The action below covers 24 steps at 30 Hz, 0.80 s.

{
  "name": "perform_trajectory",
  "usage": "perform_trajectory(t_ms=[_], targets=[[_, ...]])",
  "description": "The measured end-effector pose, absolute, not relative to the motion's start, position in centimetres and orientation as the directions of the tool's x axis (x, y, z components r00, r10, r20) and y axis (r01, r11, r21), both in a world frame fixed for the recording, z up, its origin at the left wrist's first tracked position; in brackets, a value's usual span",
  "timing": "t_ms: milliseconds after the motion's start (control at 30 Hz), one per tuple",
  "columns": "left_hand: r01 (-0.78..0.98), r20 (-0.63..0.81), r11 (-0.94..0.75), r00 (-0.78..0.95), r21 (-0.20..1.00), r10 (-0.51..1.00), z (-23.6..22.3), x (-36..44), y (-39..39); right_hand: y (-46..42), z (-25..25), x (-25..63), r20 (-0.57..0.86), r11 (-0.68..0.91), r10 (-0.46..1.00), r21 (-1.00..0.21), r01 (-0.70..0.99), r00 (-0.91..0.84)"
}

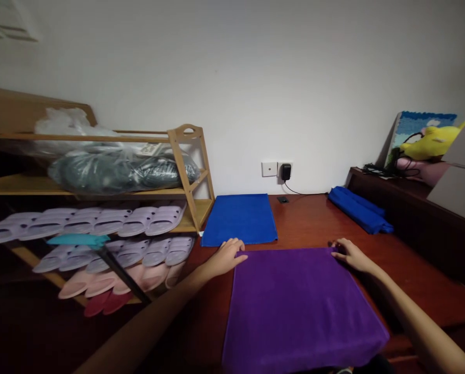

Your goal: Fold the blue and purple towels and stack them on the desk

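Observation:
A purple cloth point(295, 306) lies spread flat on the reddish-brown wooden table, its near edge drooping over the front. At its far left corner my left hand point(228, 257) is closed, thumb and fingers pinching the fabric. My right hand point(353, 255) grips the far right corner in the same way, fingertips partly hidden. Just beyond my left hand, a blue cloth point(240, 219) rests flat in a neat rectangle against the wall side. Another blue cloth point(359, 209), bunched into a long bundle, sits at the back right.
A wooden shoe rack point(195, 179) with rows of lilac slippers point(113, 221) and a plastic-wrapped bundle point(119, 169) stands left. A teal-topped pole point(119, 272) leans before it. A black plug point(286, 171) is in the wall socket. A raised ledge at right holds a yellow plush toy point(429, 144).

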<state>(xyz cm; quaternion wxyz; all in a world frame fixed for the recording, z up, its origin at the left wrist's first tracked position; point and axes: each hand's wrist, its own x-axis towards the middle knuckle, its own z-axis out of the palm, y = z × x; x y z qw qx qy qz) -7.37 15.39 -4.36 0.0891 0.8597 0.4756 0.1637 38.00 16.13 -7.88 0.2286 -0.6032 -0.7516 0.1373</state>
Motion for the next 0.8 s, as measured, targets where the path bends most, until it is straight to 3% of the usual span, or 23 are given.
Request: perform_trajectory(t_ms=[167,267,333,500,800], targets=[[0.691,0.160,-0.401,0.387,0.601,0.908,-4.4,-8.7,15.8,15.9,-7.1,37.5,0.166,0.256,0.965,-0.761,0.596,-0.202],[0.530,0.102,-0.274,0.331,0.803,0.938,-4.3,-9.7,15.5,15.6,-6.9,37.0,0.168,0.228,0.972,-0.849,0.477,-0.166],[0.463,0.061,-0.201,0.299,0.863,0.952,-4.0,-10.2,15.3,15.7,-6.9,36.6,0.136,0.185,0.979,-0.900,0.395,-0.150],[0.425,0.117,-0.184,0.179,0.886,0.977,-2.7,-10.8,15.9,16.9,-6.7,35.4,0.032,0.071,0.989,-0.960,0.271,-0.144],[0.490,0.220,-0.234,0.088,0.839,0.972,-3.6,-12.1,18.7,19.5,-7.3,33.3,0.091,0.106,0.994,-0.953,0.284,-0.068]])
